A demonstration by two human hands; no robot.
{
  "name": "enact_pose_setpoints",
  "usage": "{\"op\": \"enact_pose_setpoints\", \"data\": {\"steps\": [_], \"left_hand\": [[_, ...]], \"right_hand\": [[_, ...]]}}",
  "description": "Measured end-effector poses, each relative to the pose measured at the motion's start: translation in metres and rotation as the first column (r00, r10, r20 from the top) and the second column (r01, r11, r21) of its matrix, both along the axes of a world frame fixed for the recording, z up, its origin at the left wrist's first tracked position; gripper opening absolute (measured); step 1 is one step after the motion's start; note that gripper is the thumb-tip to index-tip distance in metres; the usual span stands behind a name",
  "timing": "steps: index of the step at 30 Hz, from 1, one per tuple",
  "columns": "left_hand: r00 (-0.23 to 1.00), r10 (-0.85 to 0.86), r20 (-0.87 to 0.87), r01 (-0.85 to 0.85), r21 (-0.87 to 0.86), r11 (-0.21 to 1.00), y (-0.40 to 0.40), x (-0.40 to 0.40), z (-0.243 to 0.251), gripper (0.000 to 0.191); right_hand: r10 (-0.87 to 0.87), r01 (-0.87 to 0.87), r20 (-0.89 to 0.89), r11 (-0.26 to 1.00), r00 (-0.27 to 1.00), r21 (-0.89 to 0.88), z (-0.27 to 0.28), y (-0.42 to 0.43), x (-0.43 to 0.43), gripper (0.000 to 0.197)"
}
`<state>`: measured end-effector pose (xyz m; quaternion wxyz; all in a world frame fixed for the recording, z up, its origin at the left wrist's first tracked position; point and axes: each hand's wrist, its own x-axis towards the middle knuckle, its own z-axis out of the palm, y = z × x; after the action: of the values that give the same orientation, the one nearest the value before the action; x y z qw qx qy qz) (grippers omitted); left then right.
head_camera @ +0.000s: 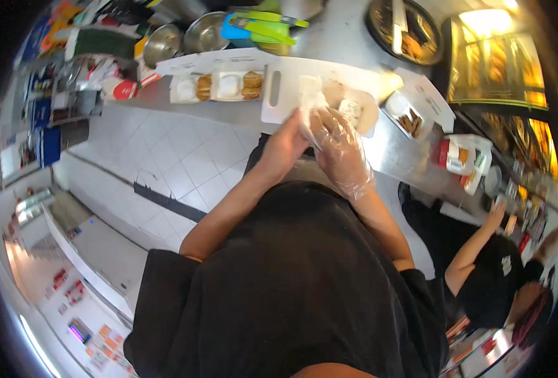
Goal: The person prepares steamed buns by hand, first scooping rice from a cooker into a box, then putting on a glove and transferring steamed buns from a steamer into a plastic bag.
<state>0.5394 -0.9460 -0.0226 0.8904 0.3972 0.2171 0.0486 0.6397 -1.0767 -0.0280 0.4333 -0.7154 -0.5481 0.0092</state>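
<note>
My right hand (pixel 343 156) wears a clear disposable plastic glove. My left hand (pixel 286 146) is bare. Between them, both sets of fingers hold a loose piece of thin clear plastic (pixel 311 90), apparently a second glove, which sticks up over the board. Under and beyond it lies a white cutting board (pixel 283 106) with a slot handle. Right of the plastic, a pale block-shaped food piece with dark flecks (pixel 350 111) sits on a tan round (pixel 369 113), perhaps a flatbread or paper. My fingertips partly overlap one another.
Left of the board are open cartons (pixel 217 87) of white and browned food. Another carton (pixel 404 118) holds brown strips. Metal bowls (pixel 208 33), a dark round pan (pixel 414 45) and a lit food warmer (pixel 499 71) line the counter. A co-worker (pixel 487 279) stands at right.
</note>
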Motion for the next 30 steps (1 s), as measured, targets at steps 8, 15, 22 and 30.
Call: {"op": "enact_pose_setpoints", "data": {"steps": [8,15,22,30], "left_hand": [[0.97,0.243,-0.001,-0.213,-0.489,0.846,0.017,-0.03,-0.008,0.088],[0.96,0.24,-0.147,-0.219,0.141,0.965,0.034,-0.079,-0.044,0.051],[0.871,0.465,-0.159,-0.484,-0.112,0.868,0.106,-0.199,-0.044,0.04],[0.834,0.548,-0.064,-0.543,0.075,0.836,0.23,-0.414,-0.061,0.032]], "right_hand": [[0.211,-0.216,-0.048,0.953,0.976,-0.214,0.006,0.008,-0.016,0.056],[-0.231,0.032,-0.945,0.973,0.232,-0.23,-0.024,0.049,-0.039,0.034],[0.178,-0.19,-0.088,0.97,0.98,-0.151,0.001,0.164,-0.17,0.056],[0.401,-0.43,-0.193,0.891,0.895,-0.144,-0.001,0.293,-0.357,0.075]]}}
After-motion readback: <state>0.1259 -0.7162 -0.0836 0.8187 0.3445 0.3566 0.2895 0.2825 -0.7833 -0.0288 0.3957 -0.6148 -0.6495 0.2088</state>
